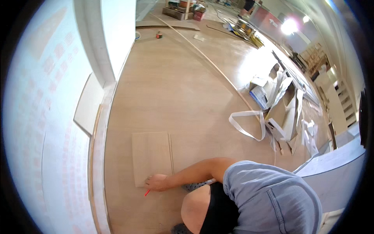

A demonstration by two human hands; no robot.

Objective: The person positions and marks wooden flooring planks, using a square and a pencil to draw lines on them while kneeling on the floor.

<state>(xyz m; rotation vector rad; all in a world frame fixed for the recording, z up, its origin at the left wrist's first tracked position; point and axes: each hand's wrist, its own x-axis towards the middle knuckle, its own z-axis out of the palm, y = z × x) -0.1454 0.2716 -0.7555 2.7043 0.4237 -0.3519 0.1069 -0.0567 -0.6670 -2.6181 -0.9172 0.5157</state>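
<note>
My right hand [155, 182] reaches from the lower right to the near edge of a pale wooden board piece [152, 152] lying on the wood-look floor [175, 89]. Its fingers are curled round a thin red pencil or marker [147, 192], whose end sticks out below them. A second narrow edge shows along the board's right side. My grey sleeve, bare knee and black shorts fill the lower right. My left hand is not in view.
A pale wall panel [46, 117] runs along the left. A long batten [202, 54] crosses the floor near torn cardboard packaging and white straps [245, 128] at right. Crates [175, 13], a small red-and-black object [159, 35] and another person's legs [246, 7] are farther back.
</note>
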